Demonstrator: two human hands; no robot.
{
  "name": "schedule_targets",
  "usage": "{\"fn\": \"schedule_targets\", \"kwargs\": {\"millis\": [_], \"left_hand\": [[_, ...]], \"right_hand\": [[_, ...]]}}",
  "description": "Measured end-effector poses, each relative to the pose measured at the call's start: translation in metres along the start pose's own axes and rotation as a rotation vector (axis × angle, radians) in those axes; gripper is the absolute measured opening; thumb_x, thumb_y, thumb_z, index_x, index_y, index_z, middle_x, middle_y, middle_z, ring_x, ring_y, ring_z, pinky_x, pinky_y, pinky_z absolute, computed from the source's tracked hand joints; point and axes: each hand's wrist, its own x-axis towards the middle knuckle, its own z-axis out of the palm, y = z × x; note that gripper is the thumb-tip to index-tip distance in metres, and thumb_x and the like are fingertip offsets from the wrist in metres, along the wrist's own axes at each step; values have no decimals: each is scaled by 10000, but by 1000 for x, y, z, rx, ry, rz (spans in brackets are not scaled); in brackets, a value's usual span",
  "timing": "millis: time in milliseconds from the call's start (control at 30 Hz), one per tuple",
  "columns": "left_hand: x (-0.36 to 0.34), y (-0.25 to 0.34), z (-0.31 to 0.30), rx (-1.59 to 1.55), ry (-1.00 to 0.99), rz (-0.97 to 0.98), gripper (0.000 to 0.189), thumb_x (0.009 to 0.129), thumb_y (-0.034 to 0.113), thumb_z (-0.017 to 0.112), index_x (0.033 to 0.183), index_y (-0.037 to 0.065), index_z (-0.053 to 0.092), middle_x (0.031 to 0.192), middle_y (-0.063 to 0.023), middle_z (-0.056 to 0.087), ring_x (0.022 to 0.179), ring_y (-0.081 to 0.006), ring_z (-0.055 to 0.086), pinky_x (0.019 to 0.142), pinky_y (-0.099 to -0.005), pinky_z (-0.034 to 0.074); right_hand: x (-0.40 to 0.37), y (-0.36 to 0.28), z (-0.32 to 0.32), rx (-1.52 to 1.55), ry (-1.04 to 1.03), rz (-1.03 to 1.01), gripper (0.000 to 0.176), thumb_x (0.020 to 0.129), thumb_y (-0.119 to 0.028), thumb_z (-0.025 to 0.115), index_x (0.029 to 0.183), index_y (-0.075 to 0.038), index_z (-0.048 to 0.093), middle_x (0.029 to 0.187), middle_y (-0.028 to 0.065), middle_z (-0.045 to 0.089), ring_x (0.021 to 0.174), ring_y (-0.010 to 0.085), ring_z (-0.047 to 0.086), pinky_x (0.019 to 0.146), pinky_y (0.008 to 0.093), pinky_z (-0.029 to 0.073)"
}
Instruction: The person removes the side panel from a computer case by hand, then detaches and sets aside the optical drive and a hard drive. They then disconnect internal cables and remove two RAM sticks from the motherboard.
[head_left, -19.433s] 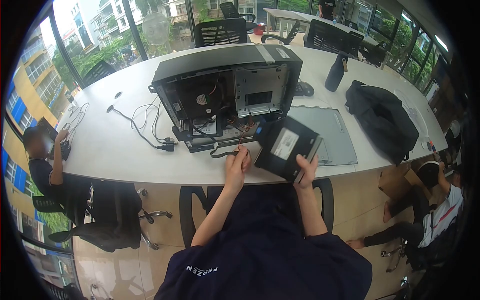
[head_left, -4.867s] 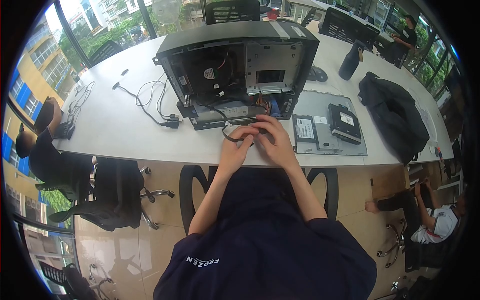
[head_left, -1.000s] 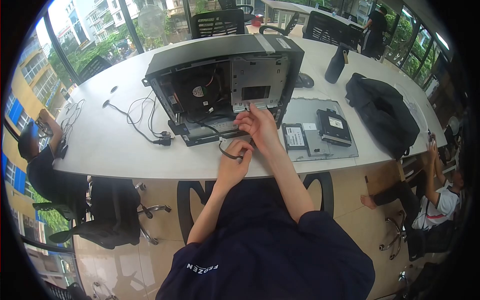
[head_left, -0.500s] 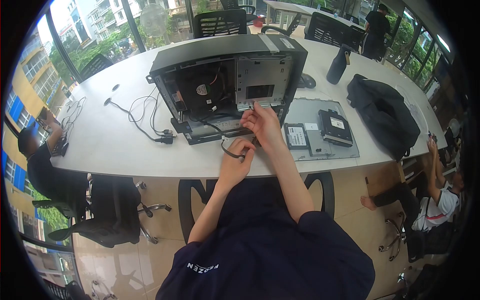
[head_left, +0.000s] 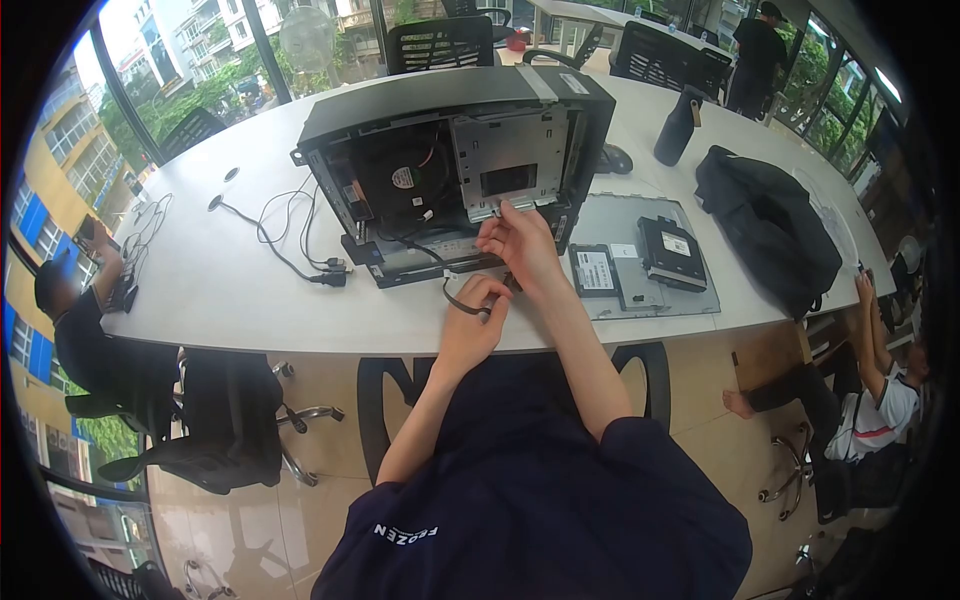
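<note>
An opened desktop computer case [head_left: 455, 97] stands on the table, its inside facing me. In it I see a round fan [head_left: 404, 178] and a silver metal drive bracket [head_left: 505, 150], which sits at a slight tilt. My right hand [head_left: 525, 247] pinches the bottom edge of this bracket. Below it, close to the table's front edge, my left hand [head_left: 470, 325] is closed on a dark cable [head_left: 462, 300] that comes out of the case and loops over the fingers. The fingertips of the left hand are partly hidden.
Right of the case, a metal side panel [head_left: 655, 215] carries an optical drive [head_left: 672, 255] and a flat labelled drive [head_left: 595, 270]. Beyond lie a black bag [head_left: 765, 230], a bottle [head_left: 677, 128] and a mouse [head_left: 615, 160]. Cables [head_left: 290, 255] lie left. Other people sit at both sides.
The metal bracket has shifted a little left and tilted inside the case, and my right hand has moved slightly left with it. My left hand stays nearly in place with the cable.
</note>
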Motion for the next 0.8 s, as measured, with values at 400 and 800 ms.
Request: {"fn": "schedule_targets", "kwargs": {"millis": [400, 800], "left_hand": [[0, -2, 0, -1, -5, -19, 62, 899, 15, 606, 958, 0, 619, 1001, -110, 618, 894, -249, 642, 782, -323, 514], [1, 0, 1, 1, 27, 47, 58, 899, -18, 603, 954, -18, 621, 972, -88, 617, 830, -176, 618, 757, -284, 494]], "right_hand": [[-9, 1, 10, 56, 95, 6, 276, 1038, -269, 553, 1031, 4, 515, 897, 174, 668, 871, 293, 699, 754, 350, 567], [-8, -2, 4, 52, 47, -20, 286, 1044, -278, 538, 1027, 6, 515, 897, 163, 657, 855, 273, 684, 750, 344, 550]]}}
